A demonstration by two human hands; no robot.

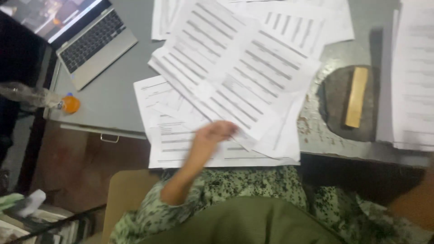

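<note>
On the grey desk [113, 90] our left hand [212, 135] rests on the fanned papers [235, 81], fingers blurred, grip unclear; overhanging sheets could slide off if nudged. Right hand unseen.

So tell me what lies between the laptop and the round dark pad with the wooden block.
In the head view, overlapping printed sheets cover the grey desk between them.
</note>
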